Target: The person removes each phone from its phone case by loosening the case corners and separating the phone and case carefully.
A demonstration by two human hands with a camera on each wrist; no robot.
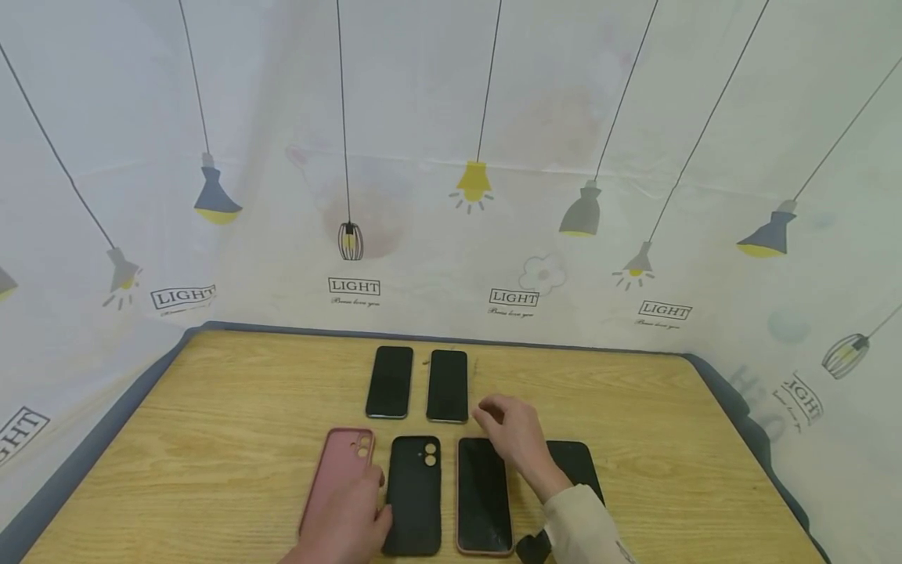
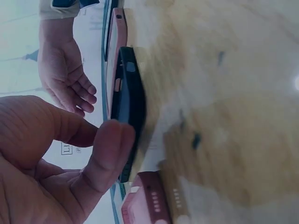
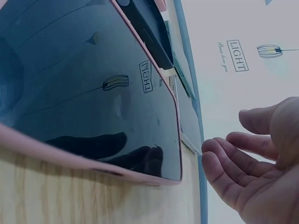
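Note:
My left hand (image 1: 348,513) is over the lower part of a pink phone case (image 1: 341,462), its thumb by the left edge of a black phone case (image 1: 414,501). In the left wrist view the left hand's fingertips overlap the black case (image 2: 133,98); whether they touch it cannot be told. Loosely bent and holding nothing, my right hand (image 1: 517,439) hovers at the top right of a phone in a pink case (image 1: 483,497). The right wrist view shows that phone's glossy screen (image 3: 93,93) beside the right hand (image 3: 257,168).
Two dark phones, a left one (image 1: 390,382) and a right one (image 1: 447,385), lie farther back on the wooden table (image 1: 247,399). A dark phone-shaped thing (image 1: 574,466) is partly hidden under the right forearm. A small black piece (image 1: 533,547) lies near the front. A printed curtain (image 1: 423,117) surrounds the table.

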